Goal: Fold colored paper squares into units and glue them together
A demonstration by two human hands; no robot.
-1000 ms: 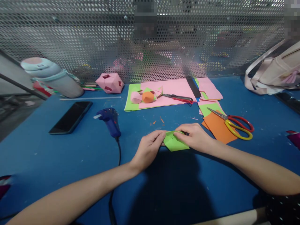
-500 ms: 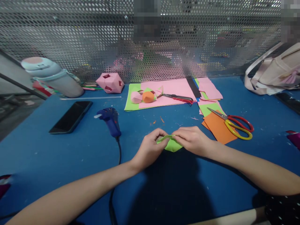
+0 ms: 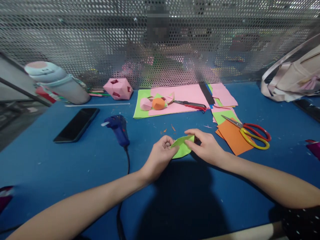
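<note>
A piece of bright green paper, creased and lifted a little above the blue table, is held between both hands. My left hand pinches its left end, thumb on the near face. On the other side my right hand grips the upper right part between thumb and fingers. The fingertips behind the paper are partly hidden. Orange paper sheets lie to the right of my right hand, with scissors with one red and one yellow handle resting across them.
Left of my hands lies a blue glue gun, its cord running toward me. Beyond it are a phone, a bottle and a pink paper polyhedron. Pink sheets carry folded pieces and a red-handled cutter. Perforated metal panel behind.
The green paper has turned so that its broad face shows toward me. My right hand has shifted its grip and tilted up its end; the left hand stays nearly in place.
</note>
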